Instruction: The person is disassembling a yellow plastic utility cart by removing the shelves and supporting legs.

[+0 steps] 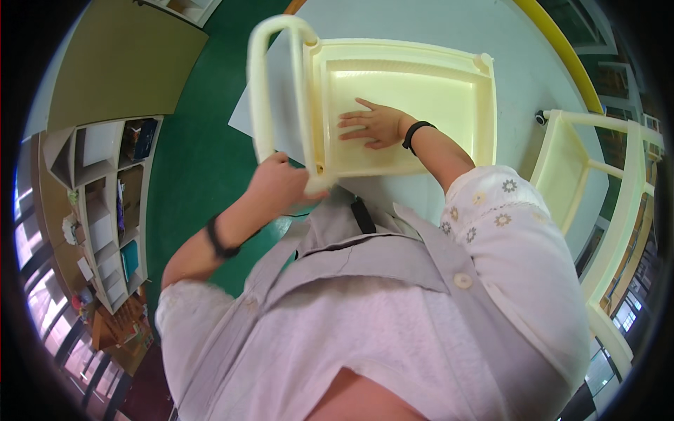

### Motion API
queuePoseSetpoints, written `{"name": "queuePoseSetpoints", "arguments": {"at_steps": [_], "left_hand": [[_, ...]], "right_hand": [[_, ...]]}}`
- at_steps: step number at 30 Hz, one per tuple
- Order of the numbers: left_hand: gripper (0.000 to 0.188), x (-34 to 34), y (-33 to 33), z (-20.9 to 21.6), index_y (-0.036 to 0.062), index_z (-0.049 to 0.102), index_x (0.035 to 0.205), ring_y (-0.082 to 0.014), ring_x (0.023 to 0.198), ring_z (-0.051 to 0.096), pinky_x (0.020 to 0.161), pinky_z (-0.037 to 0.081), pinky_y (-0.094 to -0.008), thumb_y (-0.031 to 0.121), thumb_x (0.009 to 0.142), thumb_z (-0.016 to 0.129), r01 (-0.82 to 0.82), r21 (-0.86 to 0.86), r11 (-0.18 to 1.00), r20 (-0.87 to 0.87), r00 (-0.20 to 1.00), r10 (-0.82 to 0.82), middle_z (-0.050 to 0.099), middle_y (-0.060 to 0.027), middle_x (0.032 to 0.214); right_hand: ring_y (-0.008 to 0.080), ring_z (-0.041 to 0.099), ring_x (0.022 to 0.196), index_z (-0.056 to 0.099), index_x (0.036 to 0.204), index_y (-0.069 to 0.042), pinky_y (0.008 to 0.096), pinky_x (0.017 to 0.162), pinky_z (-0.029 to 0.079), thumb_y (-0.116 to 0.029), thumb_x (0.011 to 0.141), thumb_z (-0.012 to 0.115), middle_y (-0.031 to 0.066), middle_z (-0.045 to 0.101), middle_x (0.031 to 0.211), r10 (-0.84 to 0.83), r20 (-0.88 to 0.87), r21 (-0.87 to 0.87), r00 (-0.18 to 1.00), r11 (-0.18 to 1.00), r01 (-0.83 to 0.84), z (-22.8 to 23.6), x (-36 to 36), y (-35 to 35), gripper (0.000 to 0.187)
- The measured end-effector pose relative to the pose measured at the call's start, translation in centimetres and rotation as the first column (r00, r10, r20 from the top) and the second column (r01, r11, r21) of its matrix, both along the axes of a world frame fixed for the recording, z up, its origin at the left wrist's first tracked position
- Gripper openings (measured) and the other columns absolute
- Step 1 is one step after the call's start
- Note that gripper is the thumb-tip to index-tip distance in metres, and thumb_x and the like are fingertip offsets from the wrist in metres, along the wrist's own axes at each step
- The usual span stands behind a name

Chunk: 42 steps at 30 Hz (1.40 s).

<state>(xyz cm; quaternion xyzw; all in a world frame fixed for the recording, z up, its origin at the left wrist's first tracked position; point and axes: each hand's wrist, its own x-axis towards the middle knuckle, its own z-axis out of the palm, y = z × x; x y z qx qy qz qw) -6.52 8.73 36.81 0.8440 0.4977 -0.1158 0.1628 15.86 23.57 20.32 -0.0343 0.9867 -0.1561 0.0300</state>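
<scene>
A cream plastic tray [449, 91] lies at the near side of the pale grey table [414, 22]. Inside the tray, the right hand [372, 128] is spread open, grasping nothing. At the tray's left end, the left hand [277, 186], slightly blurred, is curled around the lower bend of a looped handle [260, 91]. Right of the tray stands a cream frame [609, 242] with a dark wheel [540, 117].
</scene>
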Motion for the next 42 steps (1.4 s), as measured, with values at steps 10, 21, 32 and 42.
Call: {"name": "queuePoseSetpoints", "arguments": {"at_steps": [10, 21, 32, 42], "left_hand": [[0.023, -3.8, 1.9, 9.6, 0.0134, 0.067, 0.072, -0.0232, 0.045, 0.046, 0.055, 0.042, -0.0296, 0.034, 0.062, 0.072, -0.140, 0.370, 0.919, 0.540, 0.837, -0.090, 0.054, -0.0027, 0.052], [0.036, 0.7, 7.5, 3.2, 0.0009, 0.051, 0.055, -0.0304, 0.054, 0.051, 0.092, 0.040, -0.0417, 0.026, 0.060, 0.076, 0.560, -0.094, 0.823, 0.724, 0.606, -0.330, 0.049, -0.0124, 0.052], [0.026, 5.6, 18.3, -6.7, 0.0031, 0.056, 0.088, -0.0287, 0.108, 0.047, 0.090, 0.040, -0.0368, 0.011, 0.065, 0.066, 0.776, -0.067, 0.627, 0.521, 0.563, -0.642, 0.055, -0.0103, 0.102], [0.037, 1.7, 23.7, -9.4, 0.0087, 0.055, 0.107, -0.0290, 0.105, 0.047, 0.093, 0.035, -0.0382, 0.017, 0.071, 0.061, 0.116, 0.287, 0.951, 0.543, 0.798, -0.262, 0.054, -0.0109, 0.111]], "right_hand": [[0.0167, 0.018, 0.131, 0.032, 0.132, -0.028, 0.0529, 0.106, 0.011, -0.033, 0.080, 0.051, -0.0021, 0.028, 0.138, -0.054, 0.024, 0.083, 0.998, 0.995, 0.052, 1.2, 0.9, -0.2, 0.056], [0.0232, 0.060, 0.085, 0.060, 0.097, -0.006, 0.0335, 0.074, 0.047, -0.024, 0.083, 0.051, 0.0099, 0.062, 0.095, -0.829, 0.027, -0.240, 0.559, 0.537, 0.809, 8.5, 9.3, -4.1, 0.024], [0.0177, 0.060, 0.073, 0.061, 0.092, -0.001, 0.0268, 0.066, 0.046, -0.015, 0.083, 0.053, 0.0111, 0.064, 0.080, -0.966, 0.088, -0.623, -0.244, -0.245, 0.743, 8.0, 19.7, -16.2, 0.019], [0.0217, 0.055, 0.098, 0.051, 0.115, -0.005, 0.0380, 0.084, 0.042, -0.047, 0.085, 0.047, 0.0105, 0.057, 0.110, -0.628, 0.757, -0.558, -0.180, -0.765, 0.321, 2.8, 17.7, -17.8, 0.051]]}}
